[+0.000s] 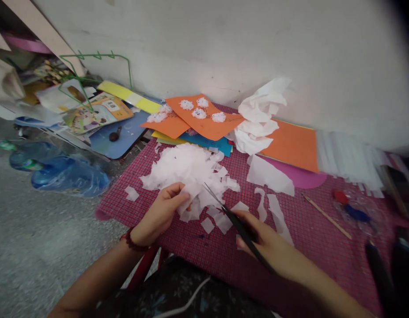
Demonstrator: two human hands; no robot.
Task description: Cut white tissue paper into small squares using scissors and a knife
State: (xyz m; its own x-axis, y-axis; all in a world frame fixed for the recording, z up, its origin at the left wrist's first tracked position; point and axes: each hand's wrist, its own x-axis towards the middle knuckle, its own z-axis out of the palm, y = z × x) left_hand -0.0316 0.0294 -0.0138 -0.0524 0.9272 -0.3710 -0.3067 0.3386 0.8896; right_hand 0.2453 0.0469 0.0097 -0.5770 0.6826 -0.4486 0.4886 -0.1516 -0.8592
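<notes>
While near the table's edge (pixel 204 252), left grip (pixel 160 217) on paper (pixel 190 194), right grip (pixel 269 238) around scissors (pixel 238 224), some room between.

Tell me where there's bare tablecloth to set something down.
Roomiest: tablecloth between the pencil and right forearm. Smaller: the left corner, between one loose scrap and the bracelet. Crowded: the middle, under the white paper pile, and the back edge, under orange sheets.
</notes>
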